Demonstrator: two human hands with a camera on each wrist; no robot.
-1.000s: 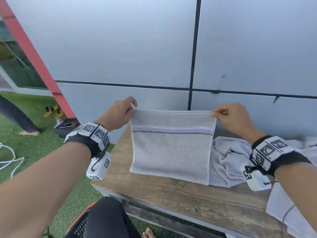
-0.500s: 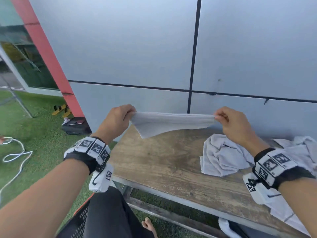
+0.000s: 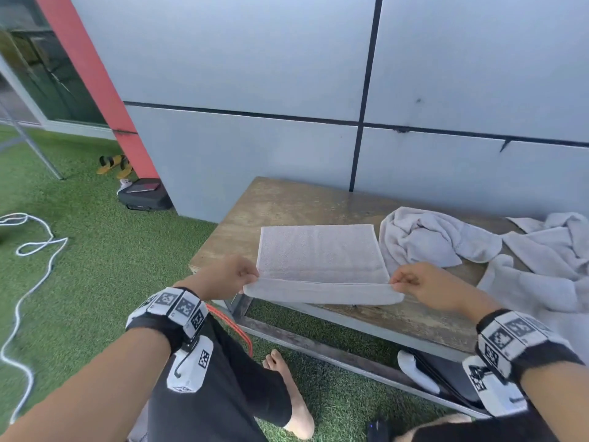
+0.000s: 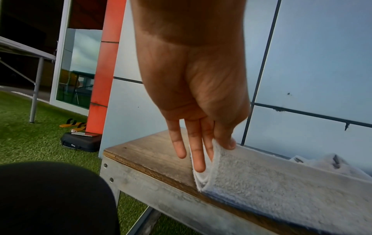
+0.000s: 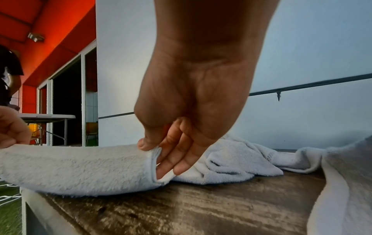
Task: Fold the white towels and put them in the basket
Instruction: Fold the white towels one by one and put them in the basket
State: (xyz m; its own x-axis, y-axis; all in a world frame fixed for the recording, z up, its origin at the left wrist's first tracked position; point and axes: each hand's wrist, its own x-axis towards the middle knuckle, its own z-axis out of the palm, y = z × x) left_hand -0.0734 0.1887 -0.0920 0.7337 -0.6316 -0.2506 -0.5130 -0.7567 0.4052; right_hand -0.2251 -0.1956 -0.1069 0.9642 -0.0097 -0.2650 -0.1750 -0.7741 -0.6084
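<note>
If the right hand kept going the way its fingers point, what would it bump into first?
The right hand points down while pinching the folded towel at its corner. Going straight on, it would probably meet the wooden table just under the fingertips.

Crumpled towels (image 3: 541, 250) cut off at right.

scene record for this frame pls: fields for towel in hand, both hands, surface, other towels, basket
towel in hand: white terry towel, spread flat on the table, near edge lifted and overhanging the front edge
left hand: left hand pinches the near left corner
right hand: right hand pinches the near right corner
surface: worn wooden table with a metal frame
other towels: crumpled white towels to the right on the table, unfolded
basket: cannot be made out in any view
</note>
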